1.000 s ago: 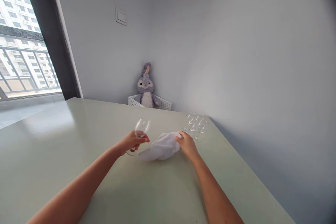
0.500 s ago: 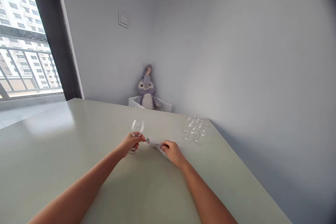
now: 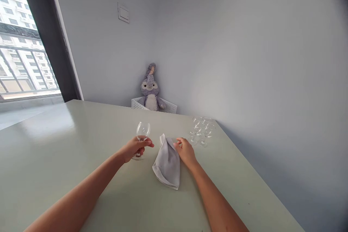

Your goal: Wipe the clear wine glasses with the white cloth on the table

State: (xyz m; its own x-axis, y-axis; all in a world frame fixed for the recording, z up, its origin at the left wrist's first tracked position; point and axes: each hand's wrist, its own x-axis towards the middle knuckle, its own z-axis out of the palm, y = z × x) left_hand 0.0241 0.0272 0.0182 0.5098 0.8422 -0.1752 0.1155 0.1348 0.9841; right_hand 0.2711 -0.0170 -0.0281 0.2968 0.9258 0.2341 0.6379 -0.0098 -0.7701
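My left hand [image 3: 140, 146] is closed around the stem of a wine glass [image 3: 143, 129], which is upright with its base at the tabletop. Beside it lies a crumpled light grey cloth [image 3: 168, 165], its upper end peaked and one lower corner pointing towards me. At the cloth's upper right edge is my right hand [image 3: 185, 150], thumb and fingers apart. The thumb tip touches or almost touches the cloth. Several more wine glasses [image 3: 201, 132] stand in a cluster behind my right hand, near the table's right edge.
The pale, glossy table [image 3: 108, 195] reaches towards the wall corner. Beyond its far edge, a plush rabbit [image 3: 150, 92] sits in a white perforated basket [image 3: 170, 107]. A grey wall [image 3: 258, 79] runs along the right side. At left is a window with a railing.
The cloth has come up into fuller view and now lies between my hands. My right hand has shifted right, and its fingers have loosened. My left hand still holds the wine glass.
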